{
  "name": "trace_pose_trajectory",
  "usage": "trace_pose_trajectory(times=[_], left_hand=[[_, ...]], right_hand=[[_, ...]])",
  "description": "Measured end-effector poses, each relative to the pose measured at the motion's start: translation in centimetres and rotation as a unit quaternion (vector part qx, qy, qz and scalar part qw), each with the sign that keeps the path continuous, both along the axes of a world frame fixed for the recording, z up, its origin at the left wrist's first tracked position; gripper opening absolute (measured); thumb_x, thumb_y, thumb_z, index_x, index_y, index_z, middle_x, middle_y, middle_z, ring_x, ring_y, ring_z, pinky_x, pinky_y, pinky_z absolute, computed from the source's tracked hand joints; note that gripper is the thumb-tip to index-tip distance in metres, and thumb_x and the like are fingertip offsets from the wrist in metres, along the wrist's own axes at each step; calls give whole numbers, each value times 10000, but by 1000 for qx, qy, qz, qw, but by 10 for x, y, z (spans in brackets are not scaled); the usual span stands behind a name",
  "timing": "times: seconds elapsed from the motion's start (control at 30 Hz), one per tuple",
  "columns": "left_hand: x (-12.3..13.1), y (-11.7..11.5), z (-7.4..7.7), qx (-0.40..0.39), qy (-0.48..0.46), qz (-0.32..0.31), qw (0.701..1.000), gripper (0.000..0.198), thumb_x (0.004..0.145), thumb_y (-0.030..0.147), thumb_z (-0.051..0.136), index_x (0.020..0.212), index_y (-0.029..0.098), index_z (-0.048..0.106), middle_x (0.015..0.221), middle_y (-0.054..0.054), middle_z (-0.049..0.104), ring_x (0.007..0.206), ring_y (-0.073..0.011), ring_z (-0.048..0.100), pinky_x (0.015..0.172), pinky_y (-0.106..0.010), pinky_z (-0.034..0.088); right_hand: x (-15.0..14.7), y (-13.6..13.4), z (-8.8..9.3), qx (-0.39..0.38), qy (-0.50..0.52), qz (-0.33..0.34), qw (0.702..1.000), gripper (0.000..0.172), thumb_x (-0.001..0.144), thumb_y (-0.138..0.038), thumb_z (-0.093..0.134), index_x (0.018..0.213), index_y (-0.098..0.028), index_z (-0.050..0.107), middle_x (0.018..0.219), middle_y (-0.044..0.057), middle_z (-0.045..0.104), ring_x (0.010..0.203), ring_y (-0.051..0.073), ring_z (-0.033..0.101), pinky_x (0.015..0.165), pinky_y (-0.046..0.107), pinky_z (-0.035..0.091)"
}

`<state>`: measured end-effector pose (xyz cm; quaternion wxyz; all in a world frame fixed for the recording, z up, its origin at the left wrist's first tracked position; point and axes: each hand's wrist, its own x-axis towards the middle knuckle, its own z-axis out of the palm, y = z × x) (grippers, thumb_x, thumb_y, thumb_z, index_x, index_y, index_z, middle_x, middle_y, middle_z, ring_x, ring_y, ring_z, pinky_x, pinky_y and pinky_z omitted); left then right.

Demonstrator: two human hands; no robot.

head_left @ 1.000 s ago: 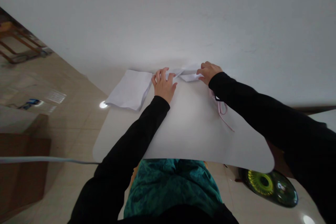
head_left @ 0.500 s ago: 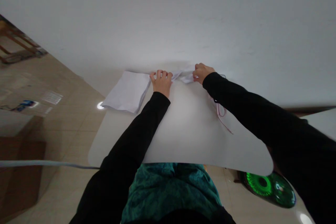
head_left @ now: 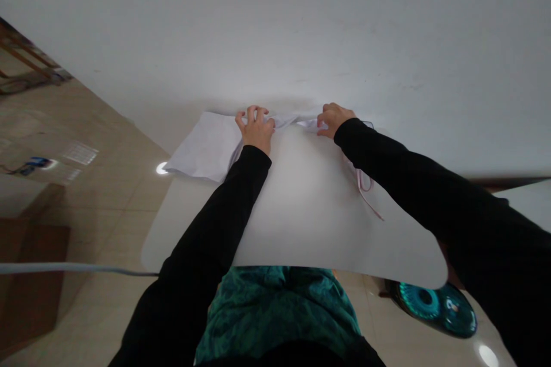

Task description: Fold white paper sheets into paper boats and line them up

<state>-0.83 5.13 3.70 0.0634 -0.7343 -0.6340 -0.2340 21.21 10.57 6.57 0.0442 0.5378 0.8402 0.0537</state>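
A twisted white strip (head_left: 286, 121), paper or cloth, stretches along the back of the white table (head_left: 301, 206) by the wall. My left hand (head_left: 257, 129) grips its left part, the fingers bent over it and somewhat apart. Thumb and fingers of my right hand (head_left: 336, 118) pinch the strip's right part. Left of my left hand lies a stack of white sheets (head_left: 202, 146), its right edge partly behind my wrist and sleeve. Beside my right forearm rests a thin pinkish cord-like thing (head_left: 365, 195), partly covered by the sleeve.
A pale wall (head_left: 275, 23) rises right behind the table. To the lower right, a dark device with a glowing blue-green ring (head_left: 419, 300) is on the floor below the table's edge. A grey cable (head_left: 86, 268) crosses at left, near my left sleeve.
My left hand has shifted left and slightly away from me, and a longer length of the strip shows between the hands. My right hand stays nearly in place. The device's light turned from green to blue-green.
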Motion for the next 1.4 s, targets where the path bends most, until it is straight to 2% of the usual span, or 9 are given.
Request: trace_pose_trajectory(times=[0.4, 0.53, 0.63, 0.73, 0.8, 0.87, 1.03, 1.23, 1.4], left_hand=[[-18, -6, 13, -57, 17, 14, 998, 160, 825, 191, 590, 947, 260, 665, 1365, -57, 471, 1354, -299, 266, 1088, -560, 151], [-26, -8, 25, -92, 14, 23, 995, 233, 820, 261, 619, 1052, 276, 628, 1398, -66, 437, 1360, -326, 248, 1078, -573, 161], [-36, -12, 39, -94, -4, 61, 994, 346, 832, 335, 594, 1171, 276, 554, 1408, -94, 423, 1348, -359, 259, 1065, -587, 181], [-51, -18, 46, -91, -5, 143, 986, 362, 863, 405, 517, 1168, 212, 535, 1304, -153, 500, 1264, -374, 380, 1031, -574, 256], [-64, -23, 44, -120, 10, 189, 975, 361, 867, 430, 483, 1105, 170, 562, 1208, -173, 558, 1187, -363, 471, 996, -530, 332], [-75, -28, 37, -192, 23, 200, 961, 417, 832, 466, 515, 1090, 144, 576, 1160, -190, 591, 1132, -354, 533, 956, -471, 399], [-85, -38, 18, -236, 26, 242, 941, 705, 760, 537, 576, 1293, 95, 443, 1251, -251, 551, 1169, -399, 521, 932, -463, 433], [-83, -33, 19, -245, 32, 239, 939, 816, 727, 579, 596, 1342, 87, 382, 1240, -260, 567, 1143, -405, 551, 915, -458, 443], [-93, -24, 23, -268, 52, 198, 941, 727, 677, 541, 673, 1238, 114, 494, 1185, -236, 609, 1100, -375, 583, 912, -438, 440]], right_hand=[[9, 1, 1, -1, 13, 18, 1000, 213, 743, -363, 706, 912, -233, 691, 965, 50, 602, 983, 213, 555, 662, 295, 443], [21, -1, 4, 16, 48, 13, 999, 201, 733, -367, 704, 877, -227, 699, 918, 38, 595, 921, 200, 559, 689, 300, 441], [31, -9, 9, 41, 93, 11, 995, 164, 740, -345, 690, 857, -231, 704, 880, 32, 594, 842, 186, 555, 698, 305, 439], [36, -26, 17, 67, 139, 13, 988, 138, 773, -343, 643, 821, -231, 707, 816, 37, 594, 765, 179, 538, 691, 313, 432], [36, -41, 21, 77, 169, 15, 982, 161, 796, -350, 608, 807, -225, 709, 790, 42, 595, 721, 170, 534, 678, 311, 427], [34, -56, 22, 84, 190, 20, 978, 176, 803, -344, 590, 783, -216, 710, 760, 41, 592, 686, 160, 533, 665, 305, 424], [27, -84, 17, 63, 228, 54, 970, 173, 789, -307, 590, 731, -188, 701, 708, 35, 594, 594, 131, 518, 623, 285, 423], [24, -98, 21, 60, 250, 78, 963, 183, 790, -295, 581, 715, -175, 698, 698, 38, 596, 573, 125, 515, 612, 282, 423], [29, -103, 28, 31, 247, 77, 965, 194, 790, -304, 578, 712, -169, 694, 705, 43, 614, 571, 122, 522, 615, 282, 430]])
